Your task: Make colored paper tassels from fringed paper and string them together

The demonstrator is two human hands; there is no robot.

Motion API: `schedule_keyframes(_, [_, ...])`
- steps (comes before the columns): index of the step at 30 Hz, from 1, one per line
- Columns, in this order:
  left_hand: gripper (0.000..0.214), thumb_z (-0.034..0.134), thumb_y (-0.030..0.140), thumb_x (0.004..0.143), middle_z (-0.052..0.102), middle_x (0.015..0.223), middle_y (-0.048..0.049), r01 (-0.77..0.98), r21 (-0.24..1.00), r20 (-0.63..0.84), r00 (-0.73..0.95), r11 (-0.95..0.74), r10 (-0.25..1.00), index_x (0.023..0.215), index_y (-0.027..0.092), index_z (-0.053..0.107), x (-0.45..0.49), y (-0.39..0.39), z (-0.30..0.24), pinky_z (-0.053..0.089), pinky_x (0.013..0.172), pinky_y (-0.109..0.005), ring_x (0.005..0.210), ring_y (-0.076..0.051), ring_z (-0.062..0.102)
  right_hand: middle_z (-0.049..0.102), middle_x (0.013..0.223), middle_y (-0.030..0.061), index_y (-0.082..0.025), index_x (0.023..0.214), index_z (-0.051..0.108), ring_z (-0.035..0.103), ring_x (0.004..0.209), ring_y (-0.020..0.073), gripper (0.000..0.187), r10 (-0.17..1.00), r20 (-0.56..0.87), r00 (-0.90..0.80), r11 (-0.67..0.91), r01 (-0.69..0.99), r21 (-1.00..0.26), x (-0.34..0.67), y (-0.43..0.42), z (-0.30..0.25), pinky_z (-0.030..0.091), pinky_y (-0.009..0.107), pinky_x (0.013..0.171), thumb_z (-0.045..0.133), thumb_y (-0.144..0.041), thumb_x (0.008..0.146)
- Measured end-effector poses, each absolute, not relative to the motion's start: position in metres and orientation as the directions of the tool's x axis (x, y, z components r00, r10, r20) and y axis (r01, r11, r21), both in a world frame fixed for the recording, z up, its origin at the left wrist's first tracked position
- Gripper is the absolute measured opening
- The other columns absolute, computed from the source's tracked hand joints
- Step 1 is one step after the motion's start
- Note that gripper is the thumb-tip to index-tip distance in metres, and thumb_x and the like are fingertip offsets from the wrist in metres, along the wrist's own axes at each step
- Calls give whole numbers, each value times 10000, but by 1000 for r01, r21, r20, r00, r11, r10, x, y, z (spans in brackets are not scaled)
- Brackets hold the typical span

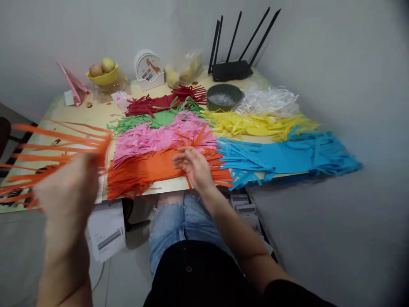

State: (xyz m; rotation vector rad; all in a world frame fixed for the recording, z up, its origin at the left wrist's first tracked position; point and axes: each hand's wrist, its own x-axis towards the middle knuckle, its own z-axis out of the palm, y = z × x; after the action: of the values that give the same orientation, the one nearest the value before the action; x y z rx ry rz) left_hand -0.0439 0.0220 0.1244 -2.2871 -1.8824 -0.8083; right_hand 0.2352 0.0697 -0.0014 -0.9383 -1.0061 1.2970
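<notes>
Head view is showing the fringe (104, 147) spreading over the table's (68, 114) left end, the left hand (68, 183) — blurred — gripping its band; holding firmly there should be sparing the strips tangles. The right hand (195, 168) is resting half-open at the orange pile (156, 166) — contact unclear.

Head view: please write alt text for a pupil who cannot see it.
A person's left hand, blurred, holds up orange fringe; the right hand is over an orange pile on a table. Behind lie a pink pile, a green pile and a red pile; to the right, a yellow pile and a blue pile. A router stands at the back.
</notes>
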Motion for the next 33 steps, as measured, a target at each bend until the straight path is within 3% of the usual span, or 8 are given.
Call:
schedule_keyframes(2, [180,512,275,968,579,605,-14,952,-60,506,288,-299,813,916,235,679,-5,31,115,251,523,-316,591,-178,586,750,1088,117,-188,1105,606,723,990,205,339,965,263,-17,257,-155,-954,235,51,25,593,369,894,534,-487,963])
schedule_keyframes(4, [208,491,241,981,699,743,-31,905,-135,504,414,-404,758,999,225,698,25,39,109,324,552,-306,663,-188,642,692,1277,122,-193,1225,610,636,1213,231,395,869,483,-101,492,95,-865,233,41,49,506,421,1073,658,-420,906])
schedule_keyframes(7, [231,483,207,985,767,917,-41,858,-13,524,443,-514,727,1067,208,698,48,43,108,439,654,-283,790,-192,703,576,1465,147,-163,1395,539,468,1412,276,569,767,564,-306,641,375,-669,232,45,71,351,486,1214,688,-313,867])
schedule_keyframes(11, [201,533,217,948,766,954,-42,809,204,529,383,-551,758,1050,195,705,47,46,115,496,766,-274,845,-182,706,721,1210,128,-129,1210,669,625,1166,263,422,831,414,-372,556,538,-634,243,67,79,467,416,1053,532,-74,815])
schedule_keyframes(15, [156,595,267,870,748,897,-32,688,503,356,386,-523,851,948,187,703,34,59,118,515,766,-267,817,-171,685,754,957,34,-160,1008,714,669,872,179,416,840,353,-413,527,460,-715,268,80,95,488,270,805,464,-24,704])
schedule_keyframes(19, [165,597,309,845,676,714,-19,594,697,271,302,-403,914,777,172,657,28,73,115,484,634,-251,658,-148,615,707,840,19,-150,904,685,626,776,160,256,803,408,-434,584,441,-682,287,87,112,443,245,721,505,-93,731])
schedule_keyframes(27, [203,694,285,780,511,622,35,458,780,390,176,-426,904,701,188,533,27,80,115,372,515,-202,547,-82,455,677,881,-15,-181,978,650,604,738,116,144,769,452,-452,593,238,-769,298,99,116,468,224,697,587,-243,864])
schedule_keyframes(33, [117,684,262,831,654,763,-1,383,779,422,265,-496,867,923,194,664,21,78,115,473,587,-222,632,-113,588,694,852,-8,-185,909,717,632,775,124,120,765,472,-438,567,111,-816,303,101,117,515,258,755,652,-263,846])
